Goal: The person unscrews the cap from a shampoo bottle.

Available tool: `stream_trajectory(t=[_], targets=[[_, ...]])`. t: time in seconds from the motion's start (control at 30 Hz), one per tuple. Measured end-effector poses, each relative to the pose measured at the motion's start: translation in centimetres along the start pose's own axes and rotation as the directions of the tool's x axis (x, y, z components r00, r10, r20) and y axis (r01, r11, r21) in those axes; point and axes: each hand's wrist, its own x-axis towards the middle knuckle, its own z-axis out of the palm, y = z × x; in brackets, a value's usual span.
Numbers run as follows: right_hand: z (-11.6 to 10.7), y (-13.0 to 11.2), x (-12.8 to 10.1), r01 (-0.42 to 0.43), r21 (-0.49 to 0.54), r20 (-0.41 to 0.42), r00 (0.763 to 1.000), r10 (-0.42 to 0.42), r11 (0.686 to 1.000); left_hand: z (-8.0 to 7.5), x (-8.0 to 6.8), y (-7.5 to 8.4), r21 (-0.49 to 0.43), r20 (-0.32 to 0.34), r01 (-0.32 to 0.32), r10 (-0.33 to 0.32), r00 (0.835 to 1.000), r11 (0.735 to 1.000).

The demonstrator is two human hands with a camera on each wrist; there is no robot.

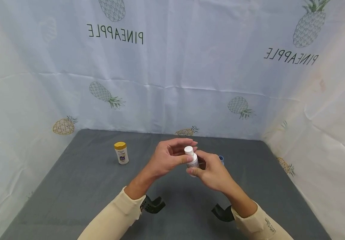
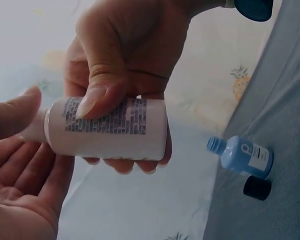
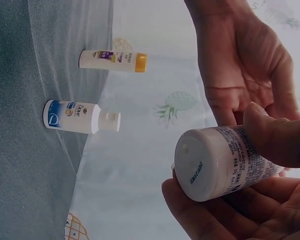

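Observation:
My right hand (image 1: 215, 171) grips a small white bottle (image 1: 193, 163) by its body, thumb across the printed label. At the bottle's white cap (image 1: 188, 150), my left hand (image 1: 169, 156) holds on, its thumb by the neck and its fingers curving behind. In the left wrist view the bottle (image 2: 107, 142) lies sideways, the right hand (image 2: 135, 55) around it and the left hand (image 2: 27, 200) at its capped end. The right wrist view shows the bottle's flat base (image 3: 200, 167) with a printed code.
A yellow-capped white bottle (image 1: 122, 155) stands at the table's back left. A Dove bottle (image 3: 72, 117) with a white cap stands nearby. Behind my right hand is an uncapped blue bottle (image 2: 245, 155), a dark cap (image 2: 257, 187) beside it. Pineapple-print cloth (image 1: 172, 66) walls the grey table.

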Motion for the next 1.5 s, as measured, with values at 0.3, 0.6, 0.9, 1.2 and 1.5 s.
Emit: stream_trajectory(t=[0.3, 0.6, 0.9, 1.2, 1.5], targets=[[0.06, -0.01, 0.06, -0.001, 0.007, 0.002, 1.000, 0.001, 1.000, -0.27, -0.12, 0.22, 0.031, 0.013, -0.015, 0.015, 1.000, 0.999], [0.10, -0.01, 0.12, 0.002, 0.006, 0.001, 1.000, -0.002, 1.000, 0.04, -0.17, 0.04, 0.089, -0.057, -0.010, 0.016, 0.998, 0.996], [0.15, -0.05, 0.00, -0.011, -0.007, -0.016, 1.000, 0.011, 1.000, -0.28, -0.39, 0.05, 0.071, -0.001, -0.051, 0.051, 0.999, 0.996], [0.22, -0.18, -0.01, -0.022, 0.006, -0.021, 1.000, 0.022, 1.000, 0.11, -0.39, 0.25, 0.122, -0.075, -0.035, 0.044, 0.996, 0.992], [0.20, -0.24, -0.01, -0.019, 0.009, -0.012, 1.000, 0.019, 1.000, -0.28, -0.56, 0.10, 0.069, -0.019, -0.064, 0.066, 0.998, 0.996]])
